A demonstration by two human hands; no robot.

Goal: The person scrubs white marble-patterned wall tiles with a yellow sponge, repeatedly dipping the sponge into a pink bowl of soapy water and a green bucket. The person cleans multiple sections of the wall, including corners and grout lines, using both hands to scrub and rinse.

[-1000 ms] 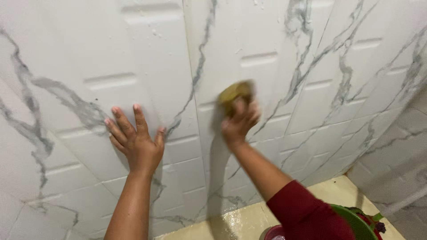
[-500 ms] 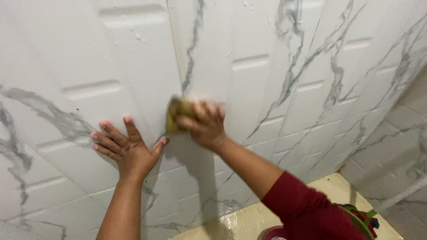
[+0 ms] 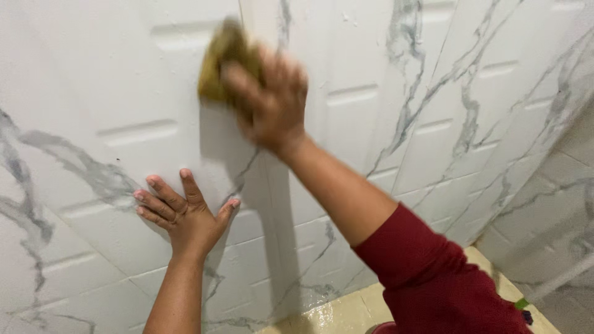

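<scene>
We see a yellowish-brown sponge (image 3: pixel 221 62), blurred with motion, pressed flat against the white marble-look wall tiles (image 3: pixel 371 93) high in the view. Our right hand (image 3: pixel 269 99) grips it from the right, fingers wrapped over its edge, so only its left part shows. Lower down, our left hand (image 3: pixel 185 216) lies flat on the tiles, fingers spread.

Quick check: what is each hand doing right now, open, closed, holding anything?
Left hand: open, fingers spread, palm flat on the marbled wall tiles, holding nothing.
Right hand: closed on a yellowish sponge, pressed to the wall; blurred.
</scene>
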